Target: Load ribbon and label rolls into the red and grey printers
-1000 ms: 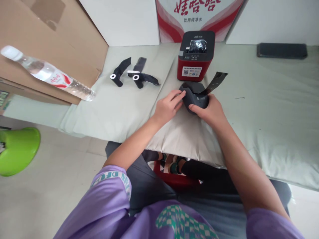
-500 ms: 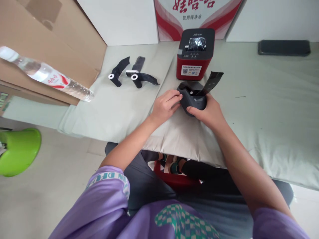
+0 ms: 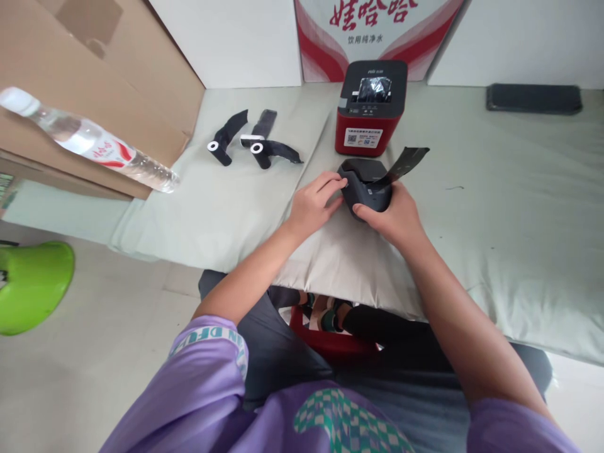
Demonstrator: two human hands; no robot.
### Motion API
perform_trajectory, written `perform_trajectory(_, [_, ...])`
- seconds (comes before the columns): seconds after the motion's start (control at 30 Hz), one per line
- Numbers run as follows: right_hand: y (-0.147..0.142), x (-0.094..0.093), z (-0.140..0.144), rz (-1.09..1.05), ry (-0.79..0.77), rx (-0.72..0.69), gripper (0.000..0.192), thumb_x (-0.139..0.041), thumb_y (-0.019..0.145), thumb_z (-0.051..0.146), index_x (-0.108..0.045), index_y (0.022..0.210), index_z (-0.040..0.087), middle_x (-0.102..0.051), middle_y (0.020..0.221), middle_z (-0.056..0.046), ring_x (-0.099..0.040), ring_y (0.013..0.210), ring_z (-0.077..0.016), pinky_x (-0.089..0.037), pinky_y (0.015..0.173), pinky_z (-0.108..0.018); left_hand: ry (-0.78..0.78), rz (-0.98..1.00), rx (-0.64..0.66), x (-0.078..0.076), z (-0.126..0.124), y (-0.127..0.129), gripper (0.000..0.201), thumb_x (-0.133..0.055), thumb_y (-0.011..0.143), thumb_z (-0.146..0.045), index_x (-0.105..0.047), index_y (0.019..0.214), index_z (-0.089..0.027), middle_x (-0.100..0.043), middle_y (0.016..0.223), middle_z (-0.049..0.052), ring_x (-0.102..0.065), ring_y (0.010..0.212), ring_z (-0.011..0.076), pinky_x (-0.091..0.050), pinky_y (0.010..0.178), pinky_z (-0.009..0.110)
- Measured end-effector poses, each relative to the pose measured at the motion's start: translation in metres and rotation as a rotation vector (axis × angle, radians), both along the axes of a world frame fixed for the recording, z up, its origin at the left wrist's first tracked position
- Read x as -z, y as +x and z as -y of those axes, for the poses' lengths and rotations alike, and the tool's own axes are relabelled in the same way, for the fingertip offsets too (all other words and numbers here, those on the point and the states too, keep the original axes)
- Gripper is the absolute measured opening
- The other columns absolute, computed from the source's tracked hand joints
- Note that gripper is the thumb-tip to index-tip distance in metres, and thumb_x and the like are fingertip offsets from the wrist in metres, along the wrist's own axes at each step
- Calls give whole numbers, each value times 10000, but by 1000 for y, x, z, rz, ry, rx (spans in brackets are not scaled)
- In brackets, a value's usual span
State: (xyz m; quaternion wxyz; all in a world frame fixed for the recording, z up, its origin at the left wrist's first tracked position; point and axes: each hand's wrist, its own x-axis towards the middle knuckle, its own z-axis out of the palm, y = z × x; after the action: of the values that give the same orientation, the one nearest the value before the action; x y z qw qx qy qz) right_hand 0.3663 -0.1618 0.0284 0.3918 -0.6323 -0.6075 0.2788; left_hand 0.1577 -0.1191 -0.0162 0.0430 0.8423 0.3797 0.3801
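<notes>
A small dark grey printer (image 3: pixel 370 196) with a rounded body stands on the cloth-covered table (image 3: pixel 472 264) in front of me. A dark strip (image 3: pixel 406 165) comes out of its slot and slants up to the right. My right hand (image 3: pixel 399 214) is closed round the printer's right side, thumb on the front. At the left side, my left hand (image 3: pixel 317 204) has its bent fingertips on the casing near the lid edge (image 3: pixel 362 168). The lid lies low over the body, and the inside is hidden.
Directly behind stands a red and black printer (image 3: pixel 370 110). Dark rolls with white cores (image 3: pixel 257 148) lie to the left, trailing strips. Further left are a water bottle (image 3: pixel 101 145) and cardboard boxes (image 3: pixel 127 82). A dark flat oblong (image 3: pixel 533 99) lies at back right.
The grey printer's lid has come down, covering the small white round part that showed inside. The strip now leans lower to the right. Both hands keep their places on the casing.
</notes>
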Motion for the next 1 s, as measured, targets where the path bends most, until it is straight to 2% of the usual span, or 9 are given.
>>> perform_trajectory(0.13, [1, 1, -1, -10, -15, 35, 581, -823, 636, 470, -687, 1121, 179, -770, 1140, -157, -732, 1116, -400, -632, 939, -524, -50, -9, 4, -3, 2, -1, 308, -594, 1064, -264, -711, 1341, -198, -750, 1336, 111, -738, 1231, 198, -613, 1047, 332])
perform_trajectory(0.47, [1, -1, -3, -6, -76, 69, 629, -822, 633, 490, -685, 1160, 173, -758, 1181, -178, -715, 1166, -418, -620, 972, -547, 6, 66, 34, 1, 0, -1, 309, -577, 1089, -304, -731, 1334, -195, -789, 1305, 106, -760, 1221, 185, -622, 1070, 336])
perform_trajectory(0.73, [3, -2, -3, -18, -84, 76, 671, -821, 632, 503, -679, 1200, 176, -760, 1209, -178, -717, 1165, -410, -617, 982, -543, -13, 87, 51, -3, 2, 0, 317, -571, 1093, -313, -734, 1344, -209, -790, 1323, 106, -760, 1233, 186, -626, 1069, 342])
perform_trajectory(1.0, [2, -5, -2, -38, -88, 84, 642, -829, 601, 507, -674, 1132, 181, -762, 1166, -167, -716, 1141, -407, -618, 973, -545, -54, 52, 39, -6, 3, 0, 318, -563, 1090, -288, -714, 1360, -217, -772, 1330, 99, -744, 1241, 181, -606, 1082, 331])
